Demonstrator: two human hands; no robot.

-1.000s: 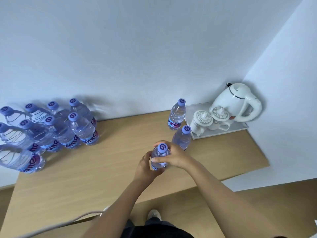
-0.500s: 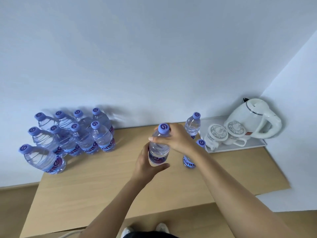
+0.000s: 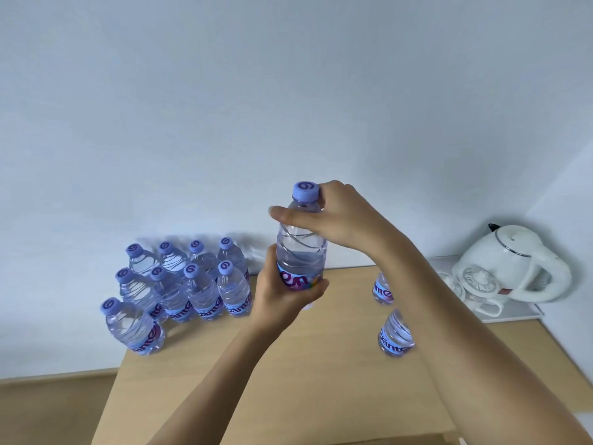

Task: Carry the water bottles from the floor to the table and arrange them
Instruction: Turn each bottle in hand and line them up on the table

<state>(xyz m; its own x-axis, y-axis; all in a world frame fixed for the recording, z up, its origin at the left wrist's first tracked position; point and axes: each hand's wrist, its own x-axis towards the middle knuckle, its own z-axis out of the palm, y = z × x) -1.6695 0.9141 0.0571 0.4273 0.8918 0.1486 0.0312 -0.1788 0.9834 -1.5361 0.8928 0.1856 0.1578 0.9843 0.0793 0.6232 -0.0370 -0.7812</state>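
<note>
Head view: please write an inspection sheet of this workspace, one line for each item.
Surface: light wooden table set against the wall.
Job's things: one water bottle held upright above the table; group of nine bottles standing at the table's left; two separate bottles standing at the right, partly hidden by the right forearm.
Clutter: white kettle and white lidded cups on a white tray in the right corner.
Grippers: left hand holds the bottle round its label; right hand holds its neck below the cap.
Cables: nothing seen.
Surroundings: white walls; wooden floor at lower left.
</note>
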